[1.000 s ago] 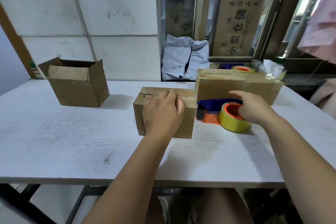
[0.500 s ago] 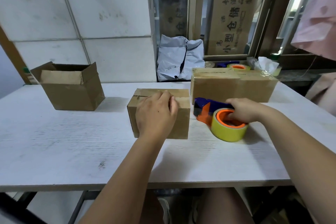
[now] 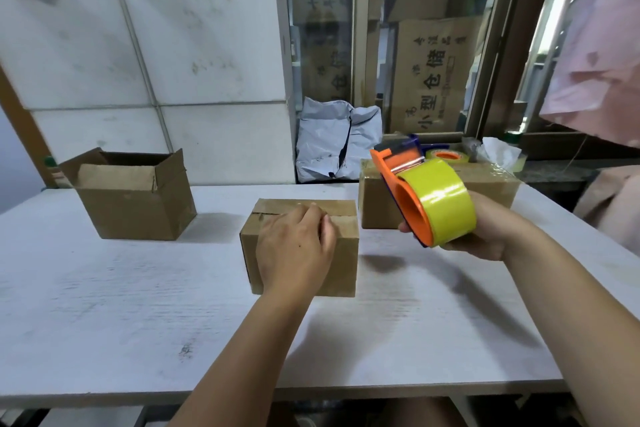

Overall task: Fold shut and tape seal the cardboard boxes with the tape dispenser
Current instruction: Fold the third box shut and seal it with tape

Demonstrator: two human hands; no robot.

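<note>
my left hand (image 3: 294, 250) lies over the near top edge of the middle box (image 3: 343, 263), fingers bent onto the lid and holding the folded flaps down; my thumb is hidden behind the hand. that box sits shut on the white bench (image 3: 104, 305), straight in front of me, with a strip of tape showing along the far left part of its top. my right hand (image 3: 485, 232) grips the tape dispenser (image 3: 398, 191) from below and behind, fingers wrapped round its handle, and holds it up in the air to the right of the middle box, clear of the bench. the dispenser is orange with a dark blue frame, tilted with its cutter end pointing up and away from me, and the yellow tape roll (image 3: 446, 204) on it faces me. behind it, a larger taped box (image 3: 498, 184) stands closed on the bench, just beside the middle box's far right corner. on top of it, at the back, i see a spare tape roll (image 3: 446, 156) and some crumpled white tissue (image 3: 498, 152). well to the left stands an open box (image 3: 138, 215), its flaps up. a grey mailer bag (image 3: 332, 146) slumps against the wall at the bench's far edge, next to stacked white blocks (image 3: 207, 62).
</note>
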